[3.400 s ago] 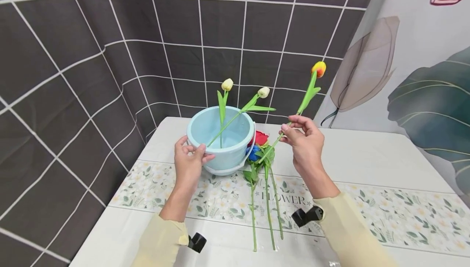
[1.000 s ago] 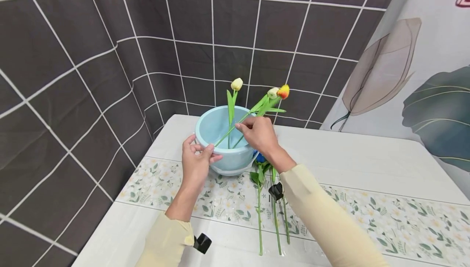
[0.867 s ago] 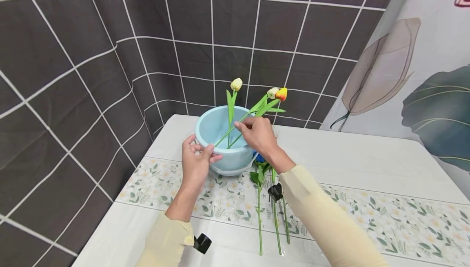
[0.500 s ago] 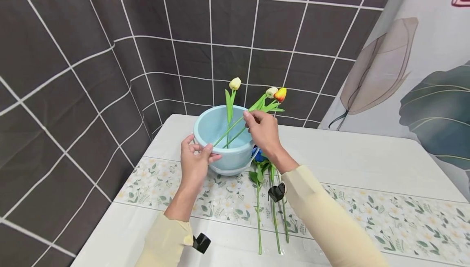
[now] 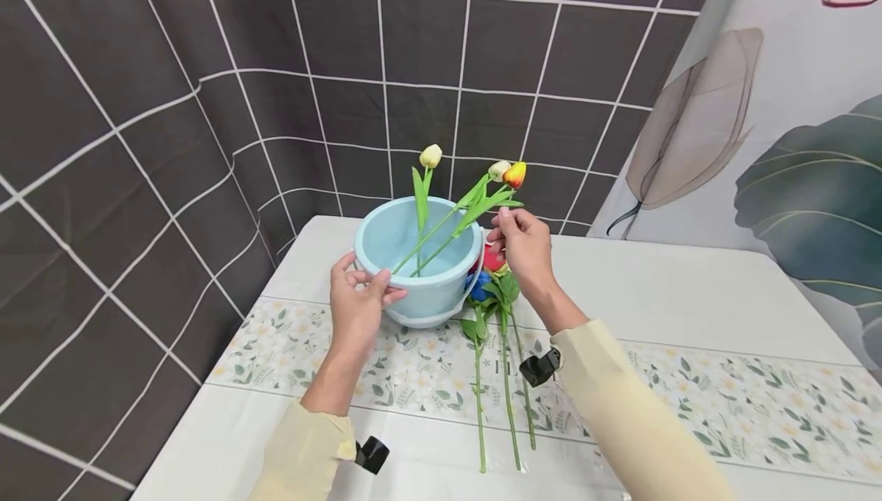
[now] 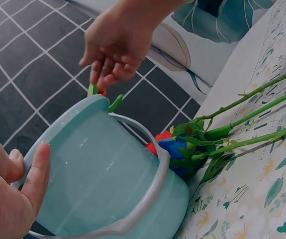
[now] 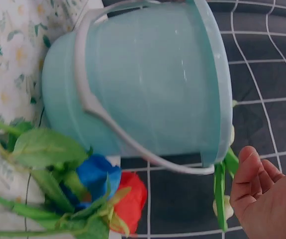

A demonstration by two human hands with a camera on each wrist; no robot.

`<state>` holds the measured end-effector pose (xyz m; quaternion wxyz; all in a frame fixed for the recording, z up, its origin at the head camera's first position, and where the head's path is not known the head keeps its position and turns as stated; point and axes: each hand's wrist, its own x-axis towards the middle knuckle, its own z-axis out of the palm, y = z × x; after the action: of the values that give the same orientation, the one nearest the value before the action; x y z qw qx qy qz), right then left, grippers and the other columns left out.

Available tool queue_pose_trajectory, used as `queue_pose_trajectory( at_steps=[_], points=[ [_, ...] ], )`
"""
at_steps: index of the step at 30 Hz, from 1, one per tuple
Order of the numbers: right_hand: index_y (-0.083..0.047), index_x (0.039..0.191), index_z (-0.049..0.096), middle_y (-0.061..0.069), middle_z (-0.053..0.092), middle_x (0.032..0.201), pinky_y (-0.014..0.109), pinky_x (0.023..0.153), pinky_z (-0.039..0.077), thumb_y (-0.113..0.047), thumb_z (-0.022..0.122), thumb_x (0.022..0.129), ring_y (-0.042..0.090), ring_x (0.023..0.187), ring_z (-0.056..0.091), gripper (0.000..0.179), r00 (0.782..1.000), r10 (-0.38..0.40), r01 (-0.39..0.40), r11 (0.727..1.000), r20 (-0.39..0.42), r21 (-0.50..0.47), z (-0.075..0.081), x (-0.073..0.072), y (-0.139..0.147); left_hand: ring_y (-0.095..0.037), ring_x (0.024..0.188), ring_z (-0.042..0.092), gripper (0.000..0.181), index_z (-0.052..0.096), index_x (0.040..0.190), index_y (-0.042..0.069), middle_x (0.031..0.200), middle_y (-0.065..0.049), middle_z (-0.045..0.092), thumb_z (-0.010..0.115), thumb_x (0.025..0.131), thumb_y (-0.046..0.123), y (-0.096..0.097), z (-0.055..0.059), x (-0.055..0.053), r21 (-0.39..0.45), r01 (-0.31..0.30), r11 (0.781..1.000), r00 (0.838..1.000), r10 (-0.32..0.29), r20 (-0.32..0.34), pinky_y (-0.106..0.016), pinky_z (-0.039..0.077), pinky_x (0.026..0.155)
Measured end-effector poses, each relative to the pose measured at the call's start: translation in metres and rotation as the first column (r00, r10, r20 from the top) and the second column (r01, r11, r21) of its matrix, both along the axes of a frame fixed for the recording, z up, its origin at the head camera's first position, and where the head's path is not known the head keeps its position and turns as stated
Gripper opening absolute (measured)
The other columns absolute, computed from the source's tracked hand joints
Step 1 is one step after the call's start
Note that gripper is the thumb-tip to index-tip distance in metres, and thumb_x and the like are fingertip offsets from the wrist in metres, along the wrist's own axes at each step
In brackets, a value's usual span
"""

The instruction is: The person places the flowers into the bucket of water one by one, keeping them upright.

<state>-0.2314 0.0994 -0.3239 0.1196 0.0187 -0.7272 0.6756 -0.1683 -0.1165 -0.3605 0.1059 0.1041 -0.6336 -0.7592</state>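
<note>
A light blue bucket [image 5: 430, 303] stands on the table in the head view. My left hand [image 5: 357, 306] holds its near left rim, the thumb over the edge. Inside lean two cream tulips [image 5: 430, 155] and a yellow-orange tulip [image 5: 514, 175], stems down in the bucket and blooms above the rim. My right hand [image 5: 529, 250] is just right of the rim, beside the yellow-orange tulip, fingers loosely bent around nothing. In the right wrist view, green tulip leaves [image 7: 220, 196] show beyond the rim near my right fingertips.
Right of the bucket lie a red flower [image 5: 494, 258] and a blue flower [image 5: 480, 286], their long green stems [image 5: 508, 409] pointing toward me. The white table [image 5: 689, 286] has a floral band. A dark gridded cloth [image 5: 331, 41] hangs behind.
My right hand brought the yellow-orange tulip from the right into the bucket, let it go, and has drawn back to the right. My left hand keeps its hold on the rim.
</note>
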Motion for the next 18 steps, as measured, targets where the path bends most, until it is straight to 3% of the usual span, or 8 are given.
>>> queue_pose_trajectory(
  at_steps=[8, 14, 18],
  points=[
    [0.002, 0.098, 0.061, 0.012, 0.063, 0.077, 0.018, 0.047, 0.049, -0.025, 0.05, 0.102, 0.018, 0.058, 0.059, 0.029, 0.999, -0.042, 0.041, 0.998, 0.033, 0.037, -0.009, 0.006, 0.022, -0.015, 0.071, 0.069, 0.065, 0.014, 0.15, 0.011, 0.105, -0.013, 0.04, 0.053, 0.098, 0.003, -0.001, 0.0, 0.001, -0.01, -0.003, 1.0, 1.0, 0.003, 0.001, -0.026, 0.059, 0.079],
    [0.001, 0.097, 0.06, 0.009, 0.063, 0.076, 0.024, 0.049, 0.052, -0.024, 0.049, 0.102, 0.012, 0.057, 0.058, 0.028, 0.996, -0.053, 0.047, 0.995, 0.076, 0.089, -0.016, 0.011, 0.037, -0.015, 0.074, 0.069, 0.066, 0.013, 0.151, 0.012, 0.107, -0.013, 0.041, 0.052, 0.098, 0.005, 0.001, 0.001, 0.001, -0.031, 0.001, 1.0, 0.999, 0.0, 0.036, -0.025, 0.058, 0.08],
    [0.002, 0.097, 0.059, 0.006, 0.061, 0.074, 0.021, 0.048, 0.05, -0.023, 0.048, 0.103, 0.01, 0.056, 0.057, 0.027, 0.993, -0.048, 0.038, 0.996, 0.112, 0.084, -0.02, 0.016, 0.047, -0.015, 0.075, 0.069, 0.065, 0.013, 0.151, 0.012, 0.107, -0.013, 0.042, 0.052, 0.099, 0.006, 0.002, 0.003, 0.002, -0.041, -0.001, 0.999, 0.999, 0.002, 0.044, -0.024, 0.058, 0.08]
  ],
)
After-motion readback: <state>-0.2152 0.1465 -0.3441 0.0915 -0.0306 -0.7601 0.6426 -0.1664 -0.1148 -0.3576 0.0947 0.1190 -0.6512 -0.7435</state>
